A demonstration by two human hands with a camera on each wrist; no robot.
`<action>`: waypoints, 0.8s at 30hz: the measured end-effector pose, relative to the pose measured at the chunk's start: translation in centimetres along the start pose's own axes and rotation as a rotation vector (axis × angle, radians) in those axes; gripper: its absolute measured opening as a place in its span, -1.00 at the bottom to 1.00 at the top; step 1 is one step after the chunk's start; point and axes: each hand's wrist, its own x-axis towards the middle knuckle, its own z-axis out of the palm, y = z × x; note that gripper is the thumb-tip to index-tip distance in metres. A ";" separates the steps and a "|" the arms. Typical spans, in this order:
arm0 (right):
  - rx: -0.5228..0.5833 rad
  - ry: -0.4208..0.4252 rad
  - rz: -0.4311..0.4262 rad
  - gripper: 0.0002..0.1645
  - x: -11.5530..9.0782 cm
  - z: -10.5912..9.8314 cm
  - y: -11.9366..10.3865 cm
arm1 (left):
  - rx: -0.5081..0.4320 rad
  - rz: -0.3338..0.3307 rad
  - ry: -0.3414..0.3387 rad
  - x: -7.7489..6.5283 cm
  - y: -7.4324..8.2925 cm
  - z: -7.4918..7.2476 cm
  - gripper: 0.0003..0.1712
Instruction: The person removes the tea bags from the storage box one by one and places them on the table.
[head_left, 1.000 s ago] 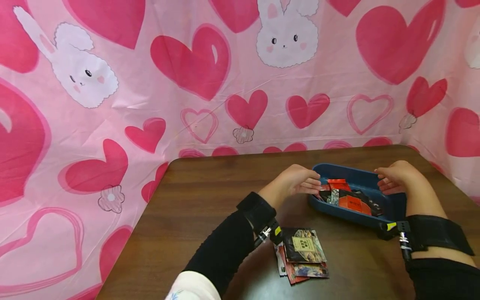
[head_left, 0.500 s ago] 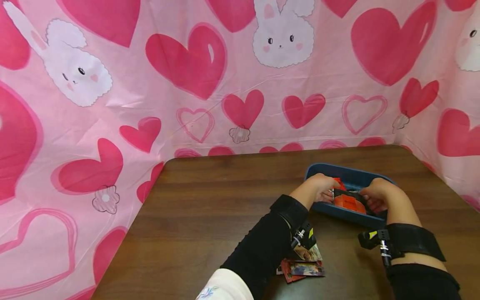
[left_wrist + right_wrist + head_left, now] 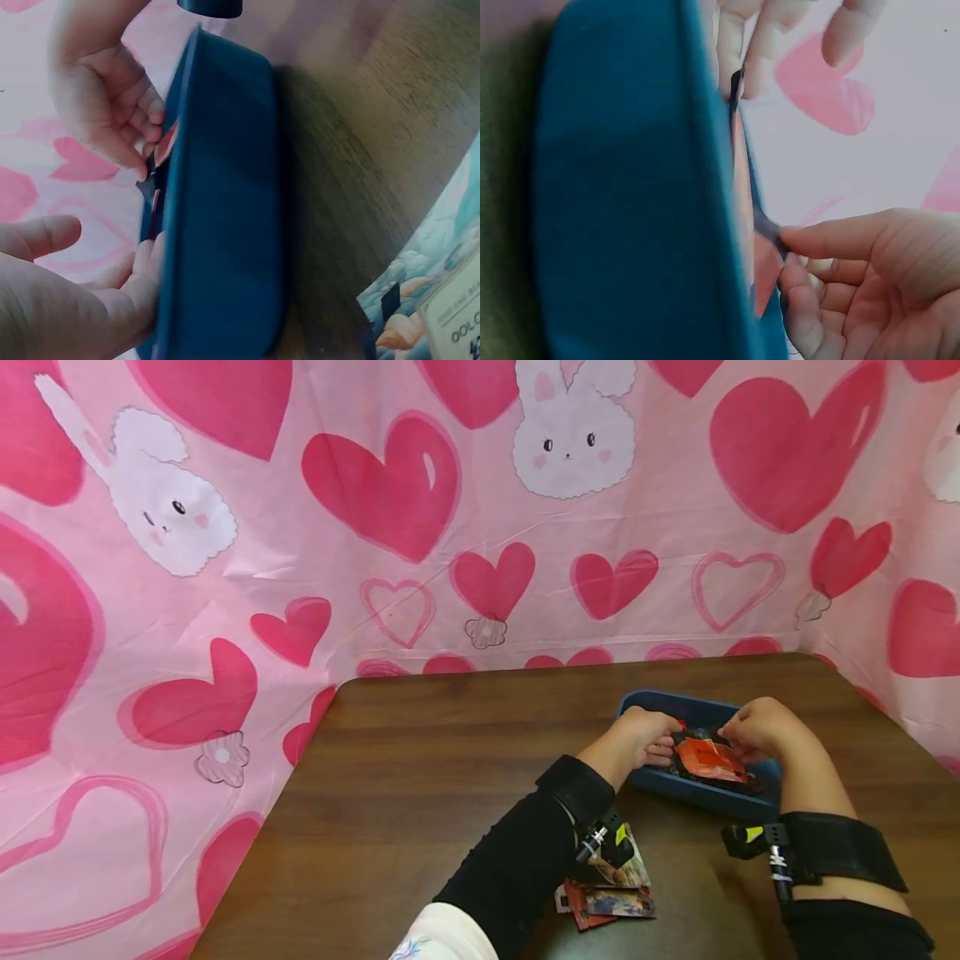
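A blue tray (image 3: 693, 793) stands toward the right of the table with several flat sachets inside. My right hand (image 3: 761, 728) pinches the corner of a black-and-orange sachet (image 3: 708, 758) between thumb and fingertips, clearest in the right wrist view. The sachet's near end is lifted a little within the tray. My left hand (image 3: 643, 739) is over the tray's left end; in the left wrist view its fingers (image 3: 142, 277) reach inside the rim and its thumb stands away from them. In the right wrist view those fingertips touch the sachet's other end. Lower sachets are mostly hidden.
A small stack of printed sachets (image 3: 618, 902) lies on the brown wooden table (image 3: 420, 793) in front of the tray, partly hidden by the left wrist camera. A pink cloth (image 3: 442, 518) with hearts and rabbits hangs behind and at both sides.
Both hands have come down into the tray from above its ends. The right hand has taken hold of the black-and-orange sachet, which has tilted and risen slightly.
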 end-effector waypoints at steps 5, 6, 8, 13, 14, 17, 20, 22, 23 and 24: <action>0.047 0.034 -0.097 -0.68 -0.7 -0.3 -1.1 | -0.081 0.070 -0.023 -1.0 0.6 -1.7 -0.83; 0.061 0.029 -0.115 -0.67 -0.8 -0.2 -1.4 | -0.093 0.083 -0.034 -1.3 0.7 -2.4 -0.86; 0.093 0.005 -0.151 -0.65 -1.0 0.2 -2.0 | -0.108 0.106 -0.046 -1.8 0.6 -3.7 -0.91; 0.196 -0.116 -0.196 -0.62 -1.6 2.8 -3.3 | -0.126 0.118 -0.076 -3.5 -1.2 -7.9 -0.93; 0.219 -0.138 -0.195 -0.62 -1.8 3.5 -3.5 | -0.124 0.113 -0.083 -3.8 -1.7 -8.7 -0.92; 0.276 -0.183 -0.196 -0.69 -2.5 6.1 -4.0 | -0.113 0.087 -0.109 -4.8 -3.0 -11.0 -0.89; 0.324 -0.222 -0.204 -0.75 -3.4 8.7 -4.2 | -0.092 0.064 -0.106 -6.1 -4.2 -12.8 -0.88; 0.352 -0.258 -0.207 -0.77 -3.9 10.3 -4.1 | -0.074 0.051 -0.107 -6.9 -5.0 -13.8 -0.88; 0.363 -0.277 -0.202 -0.78 -4.1 11.1 -4.1 | -0.066 0.044 -0.103 -7.3 -5.5 -14.2 -0.88; 0.370 -0.296 -0.195 -0.78 -4.3 11.8 -4.1 | -0.061 0.033 -0.099 -7.6 -6.0 -14.6 -0.88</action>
